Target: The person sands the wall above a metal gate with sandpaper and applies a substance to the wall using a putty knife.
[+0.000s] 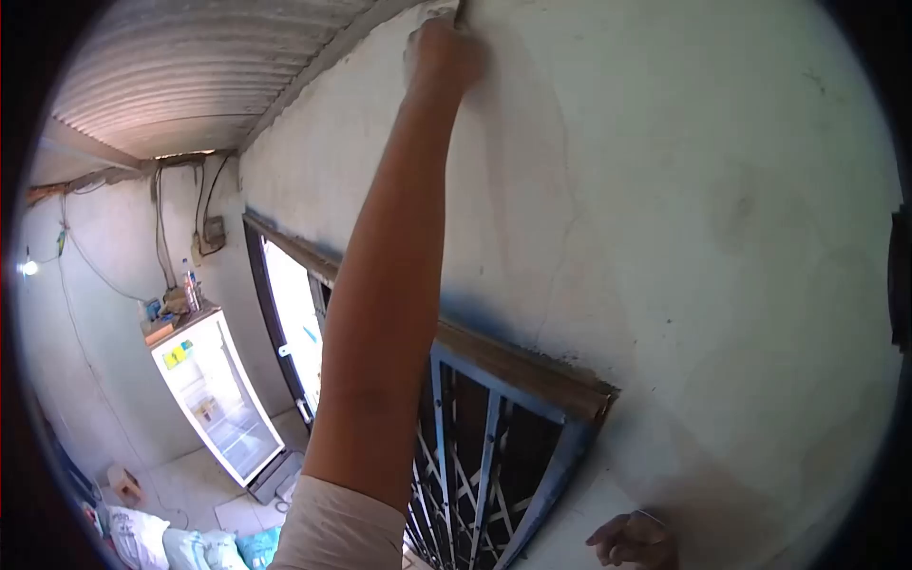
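My left arm stretches up across the view in a light sleeve. At the top edge, my left hand (443, 52) is closed against the pale plaster wall (655, 237), just under the roof. A thin dark strip (461, 11) sticks up from its fingers, mostly cut off by the frame; I cannot tell what it is. Low on the right, my right hand (632, 541) is beside the wall with its fingers loosely bent and apart, and nothing shows in them. A thin pale band crosses the back of that hand.
Below the raised arm is a blue-framed metal grille (494, 427) under a wooden lintel (532, 366). Corrugated roofing (218, 66) slopes overhead. At left stands a lit glass-door fridge (218, 394) with bottles (192, 285) on top. Filled sacks (185, 549) lie on the floor.
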The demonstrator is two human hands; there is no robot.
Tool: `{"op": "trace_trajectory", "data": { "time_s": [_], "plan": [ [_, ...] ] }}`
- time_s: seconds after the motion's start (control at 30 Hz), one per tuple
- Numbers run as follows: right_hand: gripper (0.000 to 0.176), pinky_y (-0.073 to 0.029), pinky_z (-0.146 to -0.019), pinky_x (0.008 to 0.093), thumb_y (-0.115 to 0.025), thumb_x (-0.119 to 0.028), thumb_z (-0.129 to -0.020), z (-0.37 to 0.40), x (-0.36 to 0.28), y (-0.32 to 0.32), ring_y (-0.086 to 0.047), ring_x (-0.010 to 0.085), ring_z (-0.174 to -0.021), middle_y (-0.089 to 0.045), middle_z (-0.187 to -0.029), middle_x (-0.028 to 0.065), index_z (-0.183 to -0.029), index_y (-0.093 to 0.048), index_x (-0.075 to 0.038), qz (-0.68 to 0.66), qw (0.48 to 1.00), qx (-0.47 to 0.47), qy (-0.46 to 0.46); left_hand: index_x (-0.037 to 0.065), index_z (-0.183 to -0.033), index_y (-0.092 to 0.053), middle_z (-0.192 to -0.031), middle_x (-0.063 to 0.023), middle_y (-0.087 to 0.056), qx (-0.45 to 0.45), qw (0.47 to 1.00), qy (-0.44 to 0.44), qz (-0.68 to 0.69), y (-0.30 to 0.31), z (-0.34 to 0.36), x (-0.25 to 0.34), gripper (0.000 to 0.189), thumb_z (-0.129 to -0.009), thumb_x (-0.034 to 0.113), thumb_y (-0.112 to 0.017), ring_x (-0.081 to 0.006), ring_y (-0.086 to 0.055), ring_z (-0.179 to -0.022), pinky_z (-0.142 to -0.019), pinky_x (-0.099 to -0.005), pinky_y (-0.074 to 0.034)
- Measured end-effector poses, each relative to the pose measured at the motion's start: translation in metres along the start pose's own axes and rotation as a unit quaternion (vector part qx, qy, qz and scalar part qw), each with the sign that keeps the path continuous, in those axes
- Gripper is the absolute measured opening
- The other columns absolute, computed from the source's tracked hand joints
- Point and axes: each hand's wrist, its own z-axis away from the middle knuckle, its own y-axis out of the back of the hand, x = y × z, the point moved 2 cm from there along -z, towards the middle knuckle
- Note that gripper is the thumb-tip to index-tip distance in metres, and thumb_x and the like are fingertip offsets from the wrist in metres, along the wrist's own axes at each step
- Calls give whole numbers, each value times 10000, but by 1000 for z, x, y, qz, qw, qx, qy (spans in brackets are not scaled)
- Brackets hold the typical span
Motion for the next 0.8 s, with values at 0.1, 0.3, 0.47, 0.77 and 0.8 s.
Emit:
{"op": "trace_trajectory", "data": {
  "time_s": [0.1, 0.3, 0.47, 0.77, 0.8],
  "plan": [
    [627, -480, -501, 290, -614, -172, -969, 21, -13, 17, -493, 127, -518, -586, -1237, 279, -1520, -326, -95, -24, 981, -165, 96, 86, -1344, -564, -1250, -236, -612, 16, 999, -36, 22, -8, 25, 6, 435, -979, 279, -429, -416, -569, -1169, -1009, -455, -443],
    [579, -466, -490, 271, -577, -125, -983, 7, -17, 11, -480, 128, -511, -634, -1108, 259, -1512, -341, -104, -10, 981, -153, 117, 36, -1329, -560, -1316, -242, -562, 50, 984, -167, 33, -7, 75, 40, 412, -984, 221, -433, -419, -522, -1230, -1037, -450, -429],
    [594, -468, -489, 283, -581, -113, -975, 7, -8, 14, -486, 137, -521, -609, -1165, 250, -1516, -336, -126, -34, 982, -155, 105, 17, -1380, -492, -1416, -277, -457, 15, 969, -238, 62, 1, 130, 39, 410, -991, 129, -430, -469, -383, -1344, -1118, -481, -333],
    [625, -471, -489, 303, -590, -90, -962, 11, -2, 18, -498, 153, -537, -562, -1266, 232, -1524, -326, -166, -38, 978, -174, 106, 68, -1398, -495, -1448, -239, -445, 32, 979, -190, 74, -9, 61, 38, 422, -1015, 214, -399, -441, -368, -1367, -1142, -480, -295],
    [629, -471, -488, 305, -591, -88, -961, 11, -2, 18, -499, 155, -539, -557, -1278, 230, -1525, -324, -170, -37, 978, -176, 107, 88, -1432, -450, -1480, -230, -402, -49, 986, -138, 79, 0, 45, 41, 448, -1019, 252, -397, -408, -330, -1397, -1163, -452, -259]
  ]
}}
